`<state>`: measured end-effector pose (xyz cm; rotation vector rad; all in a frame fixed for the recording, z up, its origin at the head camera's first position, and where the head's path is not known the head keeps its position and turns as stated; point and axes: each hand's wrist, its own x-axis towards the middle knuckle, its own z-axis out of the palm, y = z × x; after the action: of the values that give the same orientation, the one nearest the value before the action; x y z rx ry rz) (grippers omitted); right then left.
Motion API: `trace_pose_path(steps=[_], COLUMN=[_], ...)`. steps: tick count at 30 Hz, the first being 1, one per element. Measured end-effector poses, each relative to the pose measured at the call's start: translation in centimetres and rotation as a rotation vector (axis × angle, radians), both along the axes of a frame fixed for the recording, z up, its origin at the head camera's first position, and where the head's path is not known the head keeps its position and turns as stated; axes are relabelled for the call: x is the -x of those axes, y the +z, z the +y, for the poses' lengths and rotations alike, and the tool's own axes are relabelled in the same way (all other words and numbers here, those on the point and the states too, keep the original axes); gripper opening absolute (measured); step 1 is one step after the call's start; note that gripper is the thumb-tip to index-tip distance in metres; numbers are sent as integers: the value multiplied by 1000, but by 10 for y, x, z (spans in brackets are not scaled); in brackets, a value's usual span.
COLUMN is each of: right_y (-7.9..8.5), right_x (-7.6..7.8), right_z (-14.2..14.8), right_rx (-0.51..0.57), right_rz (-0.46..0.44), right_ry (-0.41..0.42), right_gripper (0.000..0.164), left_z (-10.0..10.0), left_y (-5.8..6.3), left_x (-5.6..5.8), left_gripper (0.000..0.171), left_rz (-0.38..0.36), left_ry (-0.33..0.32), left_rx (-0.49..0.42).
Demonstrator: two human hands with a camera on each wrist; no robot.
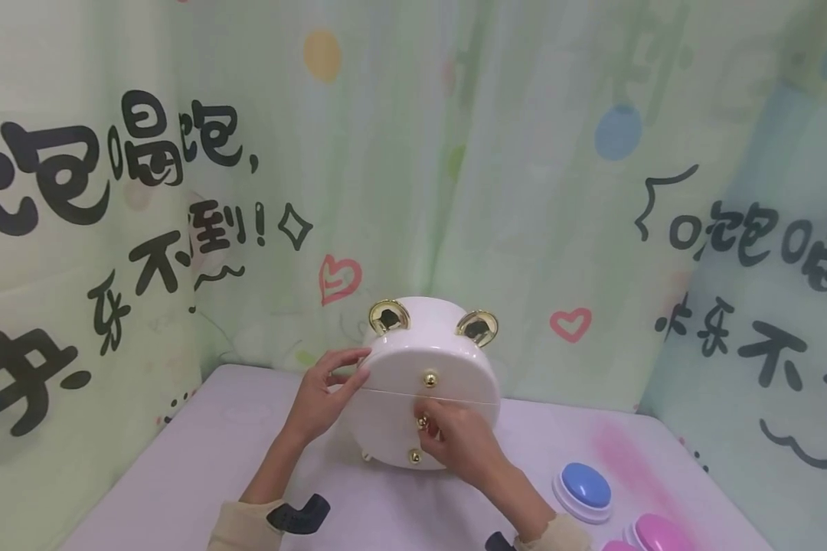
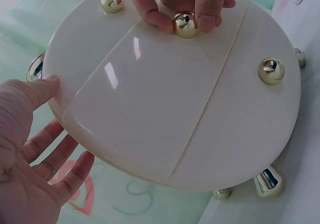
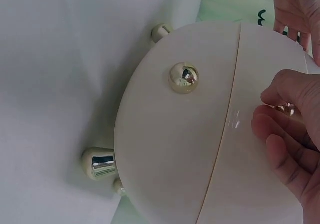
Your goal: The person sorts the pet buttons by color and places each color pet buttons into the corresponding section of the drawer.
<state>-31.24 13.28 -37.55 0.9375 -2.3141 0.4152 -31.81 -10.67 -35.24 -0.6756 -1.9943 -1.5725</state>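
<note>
A glossy white rounded box [image 1: 386, 373] with drawer seams across its front stands upright on the table. It has gold feet and two gold ear-like rings [image 1: 478, 327] on top. My right hand [image 1: 463, 440] pinches the middle gold knob [image 2: 185, 25] between thumb and fingers. The top knob [image 1: 430, 379] and the bottom knob [image 1: 416, 457] stand uncovered. At the box's left edge, my left hand [image 1: 322, 394] rests with its thumb on the front and its spread fingers along the side. In both wrist views the drawer fronts sit level with one another.
A blue domed button [image 1: 586, 485] on a white base stands right of my right forearm, with pink domed buttons [image 1: 661, 533] nearer the front edge. A printed curtain [image 1: 413, 153] closes off the back and sides of the white table [image 1: 241, 413].
</note>
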Motion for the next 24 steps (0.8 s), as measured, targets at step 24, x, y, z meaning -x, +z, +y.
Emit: trace_pose_path(steps=[24], right_y=[4], right_x=[-43], right_z=[-6], right_rx=[-46], right_rz=[27], right_ry=[-8], right_gripper=[27], left_z=[-4], left_y=[-22], left_x=[24], left_gripper=[32], left_rz=[-39], left_ry=[21], left_rx=[11])
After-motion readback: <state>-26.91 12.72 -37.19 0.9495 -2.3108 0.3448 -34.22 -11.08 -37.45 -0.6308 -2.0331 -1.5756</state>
